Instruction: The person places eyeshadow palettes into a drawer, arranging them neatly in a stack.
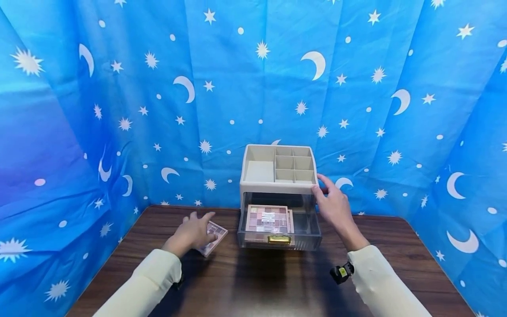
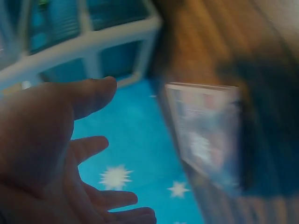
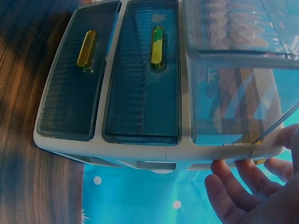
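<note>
The left hand (image 1: pixel 191 233) spreads its thumb and fingers wide and holds nothing; the lowest fingers are cut off in the blurred left wrist view. Just beyond them, one flat makeup palette (image 1: pixel 217 231) lies on the table left of the organizer, partly hidden by that hand in the head view. The right hand (image 1: pixel 336 207) has slightly bent fingers, its fingertips resting against the organizer's right side near the top front corner; the thumb is partly cut off in the right wrist view. The cream organizer (image 1: pixel 279 188) has three drawers: one clear top drawer (image 1: pixel 306 240) pulled out, and two closed smoky drawers (image 3: pixel 140 102), hidden in the head view. Each of the three has a gold handle (image 1: pixel 279 239). Inside the open drawer are at least two stacked palettes (image 1: pixel 269 219); the lower part of the stack and the lettering are hard to make out. Seven compartments (image 1: pixel 259 171) divide the organizer's top, one large and six small. Farther out are two cream sleeves (image 1: pixel 138 277), the dark wooden table (image 1: pixel 285 286) and a blue curtain (image 1: pixel 237 66) with white moons and stars.
</note>
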{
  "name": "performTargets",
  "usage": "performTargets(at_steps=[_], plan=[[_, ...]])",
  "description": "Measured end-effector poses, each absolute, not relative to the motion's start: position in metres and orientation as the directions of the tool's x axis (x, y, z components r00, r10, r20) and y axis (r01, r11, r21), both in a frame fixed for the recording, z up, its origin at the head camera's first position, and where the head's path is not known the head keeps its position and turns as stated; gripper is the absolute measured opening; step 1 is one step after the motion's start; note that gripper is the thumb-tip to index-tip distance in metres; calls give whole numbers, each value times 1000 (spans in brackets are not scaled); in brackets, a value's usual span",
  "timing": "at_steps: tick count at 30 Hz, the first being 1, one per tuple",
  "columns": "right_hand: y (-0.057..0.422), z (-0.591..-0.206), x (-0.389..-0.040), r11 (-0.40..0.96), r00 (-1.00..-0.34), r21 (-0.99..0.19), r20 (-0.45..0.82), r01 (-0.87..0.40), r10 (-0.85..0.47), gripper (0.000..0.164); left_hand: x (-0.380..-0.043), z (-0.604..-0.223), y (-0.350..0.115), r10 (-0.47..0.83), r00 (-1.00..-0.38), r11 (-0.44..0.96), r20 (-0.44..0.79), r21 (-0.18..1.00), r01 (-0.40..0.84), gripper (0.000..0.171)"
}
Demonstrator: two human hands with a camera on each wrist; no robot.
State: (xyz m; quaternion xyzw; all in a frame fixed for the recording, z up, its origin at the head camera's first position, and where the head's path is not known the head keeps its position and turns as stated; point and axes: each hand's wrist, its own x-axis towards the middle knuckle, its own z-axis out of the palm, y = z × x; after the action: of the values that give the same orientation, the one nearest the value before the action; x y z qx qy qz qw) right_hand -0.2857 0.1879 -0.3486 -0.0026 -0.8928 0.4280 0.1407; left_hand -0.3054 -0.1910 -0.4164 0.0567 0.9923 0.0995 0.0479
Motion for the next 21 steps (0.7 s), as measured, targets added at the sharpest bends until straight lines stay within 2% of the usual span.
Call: performTargets(at_steps=[7, 15, 21], plan=[[189, -348, -286, 637, -961, -763, 245, -109, 129, 57, -310, -450, -195, 39, -986, 985, -163, 174, 10, 81], [188, -349, -288, 653, -960, -750, 248, -105, 131, 58, -310, -463, -195, 16, -969, 990, -248, 141, -20, 85], [188, -350, -288, 658, -959, -745, 253, -106, 132, 57, -311, -466, -195, 6, -967, 994, -255, 105, -21, 83]])
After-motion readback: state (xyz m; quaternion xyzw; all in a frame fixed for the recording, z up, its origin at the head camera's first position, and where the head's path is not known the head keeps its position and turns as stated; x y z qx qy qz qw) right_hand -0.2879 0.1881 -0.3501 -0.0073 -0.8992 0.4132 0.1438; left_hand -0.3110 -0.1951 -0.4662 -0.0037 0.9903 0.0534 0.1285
